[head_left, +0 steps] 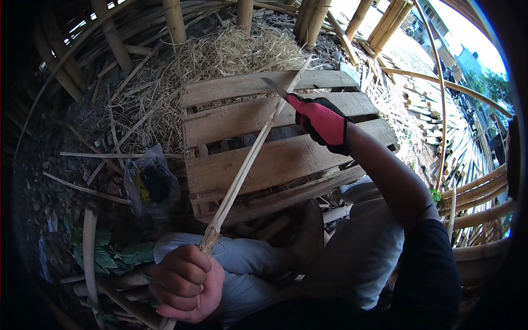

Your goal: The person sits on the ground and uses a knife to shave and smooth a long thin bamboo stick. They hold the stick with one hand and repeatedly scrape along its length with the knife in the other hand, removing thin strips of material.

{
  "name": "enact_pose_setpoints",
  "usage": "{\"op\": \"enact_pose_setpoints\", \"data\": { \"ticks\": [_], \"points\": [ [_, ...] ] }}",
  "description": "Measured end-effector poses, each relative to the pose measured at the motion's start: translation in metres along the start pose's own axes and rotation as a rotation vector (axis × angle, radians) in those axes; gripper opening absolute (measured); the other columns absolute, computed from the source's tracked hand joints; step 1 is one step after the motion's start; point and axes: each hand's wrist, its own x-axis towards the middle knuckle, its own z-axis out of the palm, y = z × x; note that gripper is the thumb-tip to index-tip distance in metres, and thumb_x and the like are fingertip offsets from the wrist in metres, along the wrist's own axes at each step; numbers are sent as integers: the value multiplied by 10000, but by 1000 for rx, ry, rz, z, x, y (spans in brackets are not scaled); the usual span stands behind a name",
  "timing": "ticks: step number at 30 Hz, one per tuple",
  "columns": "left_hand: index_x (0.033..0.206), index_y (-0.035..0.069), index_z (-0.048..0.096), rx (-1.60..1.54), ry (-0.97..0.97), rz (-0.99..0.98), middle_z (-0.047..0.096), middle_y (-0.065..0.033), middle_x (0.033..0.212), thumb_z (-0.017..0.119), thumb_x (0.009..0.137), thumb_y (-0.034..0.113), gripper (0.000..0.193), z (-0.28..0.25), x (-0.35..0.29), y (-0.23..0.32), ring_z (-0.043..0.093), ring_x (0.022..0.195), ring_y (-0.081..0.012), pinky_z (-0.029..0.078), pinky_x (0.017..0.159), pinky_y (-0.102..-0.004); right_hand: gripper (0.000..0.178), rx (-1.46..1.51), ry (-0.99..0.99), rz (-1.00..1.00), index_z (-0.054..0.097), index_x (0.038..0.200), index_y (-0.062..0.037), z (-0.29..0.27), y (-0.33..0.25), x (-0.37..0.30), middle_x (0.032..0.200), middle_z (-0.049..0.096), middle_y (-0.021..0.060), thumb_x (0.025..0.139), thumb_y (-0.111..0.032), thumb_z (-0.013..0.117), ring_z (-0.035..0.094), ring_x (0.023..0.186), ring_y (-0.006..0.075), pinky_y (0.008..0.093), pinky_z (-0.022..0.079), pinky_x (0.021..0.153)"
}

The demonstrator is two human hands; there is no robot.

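Observation:
A long split bamboo strip (240, 177) runs slantwise from my lap up across a slatted wooden crate (242, 118). My bare left hand (187, 282) is wrapped round its near end, just below a rough, frayed stretch. In a pink and black glove, my right hand (324, 122) grips a knife; the handle is hidden inside the fist. The knife's blade (273, 86) points up and to the left, lying at or just over the strip near its far end. Whether the edge touches the bamboo, I cannot tell.
Dry shavings (220, 55) are heaped behind the crate, with upright bamboo posts (174, 22) beyond. Left of the crate lies a clear plastic bag (149, 181) with dark and yellow contents. Loose strips and green leaves (104, 253) litter the ground. Cut bamboo poles (456, 126) are stacked at right.

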Motion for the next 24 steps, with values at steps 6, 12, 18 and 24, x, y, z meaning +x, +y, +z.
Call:
{"op": "enact_pose_setpoints", "data": {
  "ticks": [6,12,18,24],
  "points": [
    [471,165,275,4,168,-15,242,72,421,352,1079,323,632,23,-30,1,204,354,-63,220,419,-245,535,-130,-30,129,533,716,-137,-7,-2,-29,551,413,-77,985,-598,490,341,402,40,228,271,393],
    [478,162,290,33,126,-11,256,69,427,345,1081,324,626,13,-23,0,212,355,-66,221,418,-247,593,-229,-230,41,577,747,-103,20,-4,-53,577,454,-54,979,-638,467,392,436,68,234,293,431],
    [480,160,290,58,82,-21,253,66,431,348,1082,327,628,8,-14,-5,209,360,-67,217,414,-248,593,-61,-121,85,594,761,-86,37,3,-44,588,435,-24,947,-643,519,357,469,74,271,307,458],
    [476,162,283,50,27,-49,262,61,427,350,1083,352,640,3,-5,-5,215,360,-69,219,421,-249,392,158,-29,-99,572,961,-66,-20,8,0,644,438,-43,1022,-445,491,411,505,77,261,345,474]
  ]
}}
